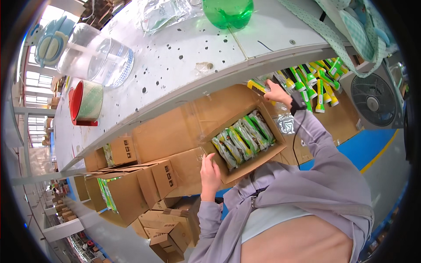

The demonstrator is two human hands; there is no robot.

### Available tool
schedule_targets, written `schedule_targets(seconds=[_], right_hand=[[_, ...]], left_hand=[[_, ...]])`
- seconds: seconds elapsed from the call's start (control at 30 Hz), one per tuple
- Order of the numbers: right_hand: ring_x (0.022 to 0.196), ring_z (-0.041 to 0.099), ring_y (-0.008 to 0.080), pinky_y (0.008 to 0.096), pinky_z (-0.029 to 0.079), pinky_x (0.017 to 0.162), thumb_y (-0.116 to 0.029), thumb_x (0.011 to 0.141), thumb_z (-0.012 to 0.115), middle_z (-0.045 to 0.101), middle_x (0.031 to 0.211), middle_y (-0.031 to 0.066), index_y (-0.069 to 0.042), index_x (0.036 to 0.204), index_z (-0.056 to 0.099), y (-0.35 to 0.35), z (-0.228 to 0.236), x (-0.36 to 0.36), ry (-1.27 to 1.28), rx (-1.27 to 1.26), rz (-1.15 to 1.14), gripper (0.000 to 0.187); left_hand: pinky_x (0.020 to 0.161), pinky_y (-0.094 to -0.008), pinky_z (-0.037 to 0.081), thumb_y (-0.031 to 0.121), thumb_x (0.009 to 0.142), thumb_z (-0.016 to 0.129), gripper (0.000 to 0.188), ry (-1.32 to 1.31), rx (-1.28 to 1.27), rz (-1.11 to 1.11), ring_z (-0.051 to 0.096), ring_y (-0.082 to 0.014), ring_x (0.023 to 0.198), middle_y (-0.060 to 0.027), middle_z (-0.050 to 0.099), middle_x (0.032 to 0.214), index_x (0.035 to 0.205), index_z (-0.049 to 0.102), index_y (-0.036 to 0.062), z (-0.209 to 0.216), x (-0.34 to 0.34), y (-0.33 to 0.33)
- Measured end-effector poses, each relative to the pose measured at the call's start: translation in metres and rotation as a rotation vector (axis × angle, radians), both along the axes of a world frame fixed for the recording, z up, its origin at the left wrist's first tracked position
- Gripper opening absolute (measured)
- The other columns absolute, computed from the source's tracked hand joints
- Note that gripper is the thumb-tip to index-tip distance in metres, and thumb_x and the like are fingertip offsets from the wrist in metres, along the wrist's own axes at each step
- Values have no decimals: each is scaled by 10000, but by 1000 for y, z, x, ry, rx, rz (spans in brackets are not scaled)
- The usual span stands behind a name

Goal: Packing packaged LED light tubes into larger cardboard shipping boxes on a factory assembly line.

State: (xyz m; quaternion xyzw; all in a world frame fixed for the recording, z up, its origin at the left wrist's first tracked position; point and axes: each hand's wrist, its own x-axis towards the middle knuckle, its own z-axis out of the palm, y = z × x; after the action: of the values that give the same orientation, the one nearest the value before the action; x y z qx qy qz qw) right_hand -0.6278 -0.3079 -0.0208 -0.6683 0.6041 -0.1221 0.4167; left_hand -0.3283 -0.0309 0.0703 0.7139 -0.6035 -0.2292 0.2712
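An open cardboard box in front of me holds a row of flashlights in clear bags, green, yellow and silver. My left hand is at the box's left side, fingers stretched out and thumb apart, holding nothing. Beyond the box, under the shelf edge, my right hand is closed on a yellow and dark flashlight. To its right lies a loose heap of unbagged flashlights in green, yellow and black. A clear plastic bag lies between the box and the heap.
A white shelf overhangs the cardboard-covered surface. On it stand a tape dispenser, a clear plastic jar and a green bottle. More cardboard boxes stand left. At right are a fan and a hanging dotted strap.
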Motion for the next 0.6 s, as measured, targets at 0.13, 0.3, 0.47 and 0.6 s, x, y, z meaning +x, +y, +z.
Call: schedule_targets(seconds=[0.13, 0.3, 0.47, 0.6], right_hand=[[879, 563, 150, 274, 446, 749, -133, 646, 636, 575, 951, 97, -10, 1131, 480, 40, 47, -35, -491, 209, -65, 524], [908, 561, 94, 208, 417, 778, -331, 754, 690, 582, 1058, 56, 32, 1234, 472, 94, 113, -58, -717, 335, -374, 640], [825, 608, 101, 200, 470, 710, -265, 863, 587, 644, 921, 39, -20, 1032, 602, 120, 108, -60, -1075, 317, -471, 298], [702, 627, 161, 233, 508, 621, -358, 876, 569, 634, 813, 75, -30, 931, 604, 141, 103, -51, -1230, 579, -461, 334]], left_hand=[[789, -416, 448, 2, 848, 468, 272, -1, -71, -46, 550, -387, 951, -244, 525, 1092, 1118, 491, 20, -7, 7, 1], [821, -455, 442, -1, 833, 467, 293, 112, 17, -68, 504, -455, 1011, -304, 481, 1163, 1124, 488, 17, -3, 12, 0], [780, -443, 450, -4, 827, 462, 274, 121, -25, -86, 526, -424, 946, -256, 504, 1120, 1098, 489, 17, -4, 11, 3], [778, -442, 449, -3, 825, 458, 270, 109, -61, -101, 527, -416, 942, -240, 512, 1097, 1093, 487, 16, -11, 13, 4]])
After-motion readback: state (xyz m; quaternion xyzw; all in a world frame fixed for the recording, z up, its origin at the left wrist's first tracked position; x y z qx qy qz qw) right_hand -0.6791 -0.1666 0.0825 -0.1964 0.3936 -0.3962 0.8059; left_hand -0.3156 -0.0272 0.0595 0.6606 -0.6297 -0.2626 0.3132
